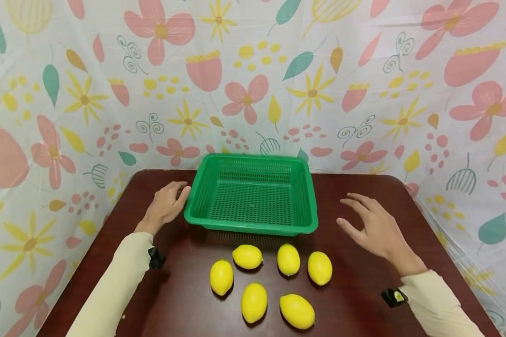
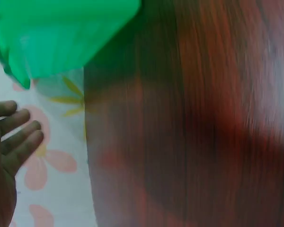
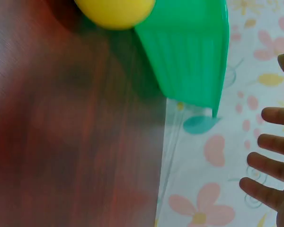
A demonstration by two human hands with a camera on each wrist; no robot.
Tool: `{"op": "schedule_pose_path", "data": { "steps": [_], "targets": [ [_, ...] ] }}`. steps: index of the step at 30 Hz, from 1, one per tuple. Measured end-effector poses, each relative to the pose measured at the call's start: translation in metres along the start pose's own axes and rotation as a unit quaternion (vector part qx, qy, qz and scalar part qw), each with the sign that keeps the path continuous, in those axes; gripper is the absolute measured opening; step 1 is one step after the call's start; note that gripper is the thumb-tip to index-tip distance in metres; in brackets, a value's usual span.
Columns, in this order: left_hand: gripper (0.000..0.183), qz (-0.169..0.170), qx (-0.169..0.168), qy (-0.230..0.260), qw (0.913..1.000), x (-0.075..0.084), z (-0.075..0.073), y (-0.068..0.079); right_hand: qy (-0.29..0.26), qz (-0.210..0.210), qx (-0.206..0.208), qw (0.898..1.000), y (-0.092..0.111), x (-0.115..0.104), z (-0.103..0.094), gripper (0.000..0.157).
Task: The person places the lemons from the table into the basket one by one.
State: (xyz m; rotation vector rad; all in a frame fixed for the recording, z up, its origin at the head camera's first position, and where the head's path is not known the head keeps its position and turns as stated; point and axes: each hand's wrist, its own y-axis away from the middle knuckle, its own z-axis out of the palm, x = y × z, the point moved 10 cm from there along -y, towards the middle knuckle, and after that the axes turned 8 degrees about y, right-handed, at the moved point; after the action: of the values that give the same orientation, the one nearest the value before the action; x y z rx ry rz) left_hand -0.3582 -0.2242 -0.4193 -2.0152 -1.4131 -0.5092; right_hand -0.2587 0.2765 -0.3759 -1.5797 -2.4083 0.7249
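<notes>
A green plastic basket [image 1: 253, 228] with mesh walls stands at the back of the table, and nothing lies in it. In front of it several yellow lemons [image 1: 254, 303] lie loose on the wood. My left hand [image 1: 165, 204] is just left of the basket, thumb near its rim; whether they touch I cannot tell. My right hand [image 1: 375, 229] hovers to the right of the basket, apart from it, fingers spread and holding nothing. In the right wrist view one lemon [image 3: 116, 12] shows at the top edge beside the basket [image 3: 189, 61].
The dark reddish-brown wooden table [image 1: 177, 299] ends at a flower-patterned curtain [image 1: 253, 61] hanging behind it and at both sides. A black strap [image 1: 156, 258] sits on the left wrist, and another black band [image 1: 393, 297] is on the right.
</notes>
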Motion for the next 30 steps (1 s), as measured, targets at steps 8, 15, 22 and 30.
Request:
{"op": "schedule_pose_path", "data": {
  "steps": [8, 15, 22, 30],
  "targets": [
    [0.062, -0.072, 0.013, 0.127, 0.9893, -0.012, 0.013, 0.015, -0.005, -0.013, -0.005, 1.0, 0.031, -0.033, 0.003, 0.047],
    [0.055, -0.096, 0.028, 0.193, 0.9761, -0.021, 0.017, 0.019, -0.021, 0.012, 0.006, 1.0, 0.056, -0.05, 0.014, 0.048],
    [0.049, -0.116, 0.023, 0.244, 0.9626, -0.032, 0.024, 0.024, -0.019, 0.049, -0.007, 0.999, 0.075, -0.065, 0.029, 0.052],
    [0.046, -0.144, 0.012, 0.313, 0.9386, -0.026, 0.026, 0.02, 0.024, 0.11, -0.057, 0.992, 0.083, -0.067, 0.049, 0.065]
  ]
}}
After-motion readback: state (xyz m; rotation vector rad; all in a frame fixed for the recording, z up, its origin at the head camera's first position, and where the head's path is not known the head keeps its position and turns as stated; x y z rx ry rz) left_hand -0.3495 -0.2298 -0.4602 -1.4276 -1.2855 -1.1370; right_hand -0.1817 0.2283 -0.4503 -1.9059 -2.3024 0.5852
